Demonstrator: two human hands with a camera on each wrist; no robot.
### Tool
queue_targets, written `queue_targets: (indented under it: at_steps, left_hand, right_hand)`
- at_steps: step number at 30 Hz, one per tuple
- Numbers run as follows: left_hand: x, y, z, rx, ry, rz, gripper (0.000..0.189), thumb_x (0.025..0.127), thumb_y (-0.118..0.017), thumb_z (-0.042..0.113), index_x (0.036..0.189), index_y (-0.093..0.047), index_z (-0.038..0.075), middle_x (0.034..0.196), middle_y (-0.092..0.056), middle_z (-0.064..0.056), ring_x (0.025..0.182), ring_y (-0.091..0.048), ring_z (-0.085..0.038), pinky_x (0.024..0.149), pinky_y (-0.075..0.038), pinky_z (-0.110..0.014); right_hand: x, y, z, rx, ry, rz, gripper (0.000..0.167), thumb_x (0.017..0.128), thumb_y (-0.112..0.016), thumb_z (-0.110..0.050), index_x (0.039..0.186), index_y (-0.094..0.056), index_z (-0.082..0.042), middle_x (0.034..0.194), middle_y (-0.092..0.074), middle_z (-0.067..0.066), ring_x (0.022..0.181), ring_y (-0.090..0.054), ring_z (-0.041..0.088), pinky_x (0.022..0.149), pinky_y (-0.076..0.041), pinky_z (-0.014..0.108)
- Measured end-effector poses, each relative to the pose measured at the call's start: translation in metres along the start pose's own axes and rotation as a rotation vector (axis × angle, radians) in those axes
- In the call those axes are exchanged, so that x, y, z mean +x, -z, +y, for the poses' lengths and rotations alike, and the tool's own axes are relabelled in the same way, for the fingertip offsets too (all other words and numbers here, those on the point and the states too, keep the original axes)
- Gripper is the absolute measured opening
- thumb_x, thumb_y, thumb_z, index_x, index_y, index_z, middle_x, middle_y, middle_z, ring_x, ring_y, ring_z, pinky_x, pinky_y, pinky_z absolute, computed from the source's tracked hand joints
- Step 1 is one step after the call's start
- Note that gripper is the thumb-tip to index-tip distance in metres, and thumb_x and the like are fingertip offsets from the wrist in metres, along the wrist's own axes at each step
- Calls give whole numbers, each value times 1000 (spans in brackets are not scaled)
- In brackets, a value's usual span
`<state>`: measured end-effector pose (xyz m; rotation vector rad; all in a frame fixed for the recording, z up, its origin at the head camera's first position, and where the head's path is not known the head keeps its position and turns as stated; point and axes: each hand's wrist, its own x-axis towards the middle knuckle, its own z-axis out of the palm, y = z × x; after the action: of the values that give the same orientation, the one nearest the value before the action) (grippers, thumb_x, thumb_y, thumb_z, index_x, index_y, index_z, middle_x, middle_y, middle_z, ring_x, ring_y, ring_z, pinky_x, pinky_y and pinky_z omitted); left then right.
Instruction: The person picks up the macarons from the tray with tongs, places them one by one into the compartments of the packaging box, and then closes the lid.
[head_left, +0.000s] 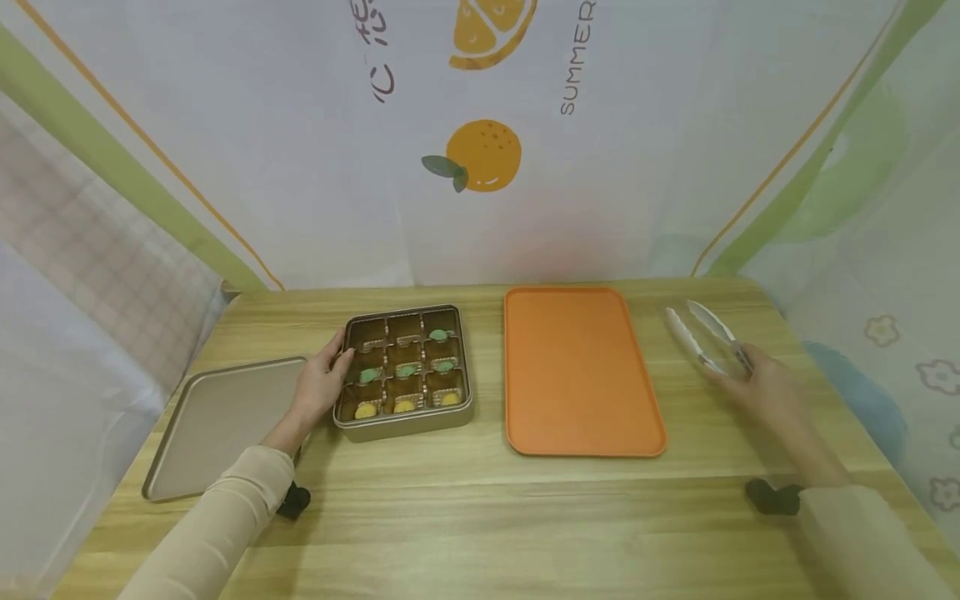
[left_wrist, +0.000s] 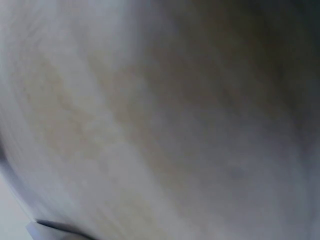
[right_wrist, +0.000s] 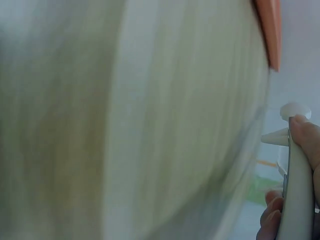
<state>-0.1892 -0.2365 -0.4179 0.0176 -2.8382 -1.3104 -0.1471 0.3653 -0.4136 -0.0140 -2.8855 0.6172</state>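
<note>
My left hand is at the left wall of a bronze-coloured square tin box, thumb over its rim and fingers along the outside. A divided clear insert inside has several green pieces in its back and middle rows and three yellow pieces in its front row. On the far right, my right hand grips a pair of tongs, their pale tips spread with nothing between them. In the right wrist view, thumb and fingers wrap the tongs. The left wrist view shows only blurred tabletop.
An orange tray lies flat between the tin and the tongs. Left of the tin, the flat bronze lid rests on the wooden table, partly behind my left forearm. A fruit-print curtain hangs along the table's back edge.
</note>
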Motion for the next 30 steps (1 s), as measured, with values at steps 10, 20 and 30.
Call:
queue_targets:
  at_steps: [10,20,30]
  left_hand:
    - [0,-1,0,16,-3,10,55,103,-38,28,150,-20,6,149,-30,-21,42,-27,-5,49,-36,-27]
    - [0,-1,0,9,1,6,55,103,-38,26,150,-19,5,151,-25,-19,42,-26,-5,50,-36,-25]
    - [1,0,0,18,1,6,55,103,-37,28,150,-20,6,150,-27,-21,42,-27,-6,51,-37,-28]
  right_hand:
    - [-10,0,23,-41,-20,57,70,86,-65,-41,122,-47,16,96,-57,40,80,-55,54,63,-44,57]
    - [-9,7,29,-43,-69,-64,85,85,-63,-51,119,-43,24,86,-57,36,65,-54,36,53,-45,45]
    - [-12,19,23,-112,-117,-221,93,85,-56,-59,115,-39,27,85,-56,39,63,-54,34,48,-42,38]
